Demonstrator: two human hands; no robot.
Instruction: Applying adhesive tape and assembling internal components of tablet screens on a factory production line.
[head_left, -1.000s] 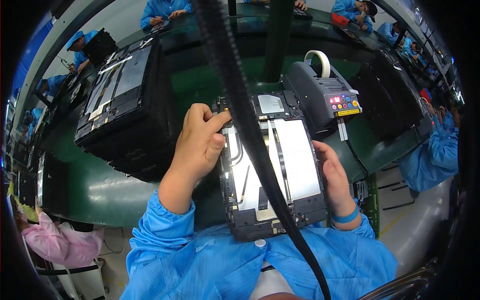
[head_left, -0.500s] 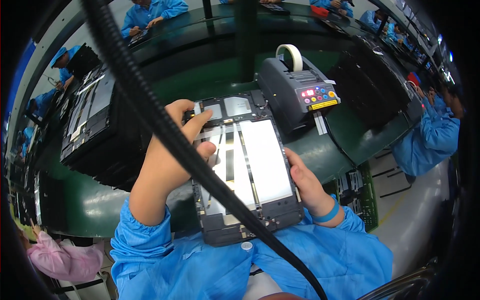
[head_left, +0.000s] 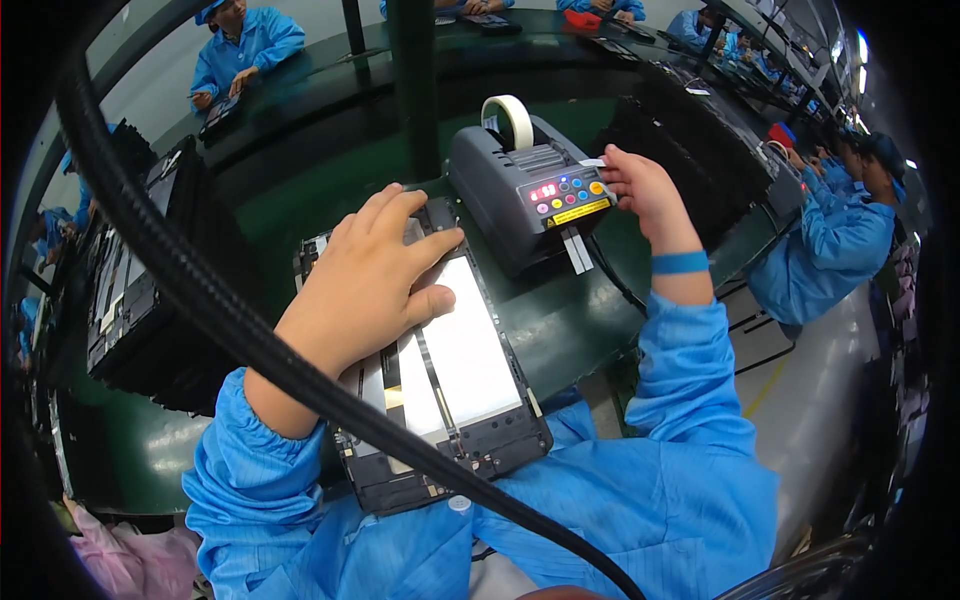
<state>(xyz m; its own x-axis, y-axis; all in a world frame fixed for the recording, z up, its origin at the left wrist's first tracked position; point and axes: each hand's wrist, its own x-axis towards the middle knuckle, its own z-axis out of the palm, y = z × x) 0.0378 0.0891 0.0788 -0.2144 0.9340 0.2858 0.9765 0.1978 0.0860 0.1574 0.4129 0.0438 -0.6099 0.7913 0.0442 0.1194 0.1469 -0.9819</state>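
An opened tablet (head_left: 480, 340), with a black frame and bright silver battery panels, leans from the green table's edge towards my body. My left hand (head_left: 365, 275) lies across its upper part, fingers spread and palm down, hiding much of that end. At the grey tape dispenser (head_left: 505, 200), my right hand (head_left: 648, 195) pinches a short white strip of tape (head_left: 592, 162) at the upper right corner. The strip seems to still touch the housing. Another pale strip (head_left: 577, 250) sticks out of the dispenser's front, and a cream tape roll (head_left: 518, 125) stands on top.
A tall stack of similar tablets (head_left: 150, 270) stands on the left of the green table (head_left: 560, 310). Dark stacked parts (head_left: 680, 150) lie beyond the dispenser. A thick black cable (head_left: 230, 330) crosses the view. Co-workers in blue (head_left: 825, 245) sit around the table.
My right hand has left the tablet's right edge and reached up to the tape on the dispenser. My left hand has flattened over the tablet's upper part. The whole view has shifted.
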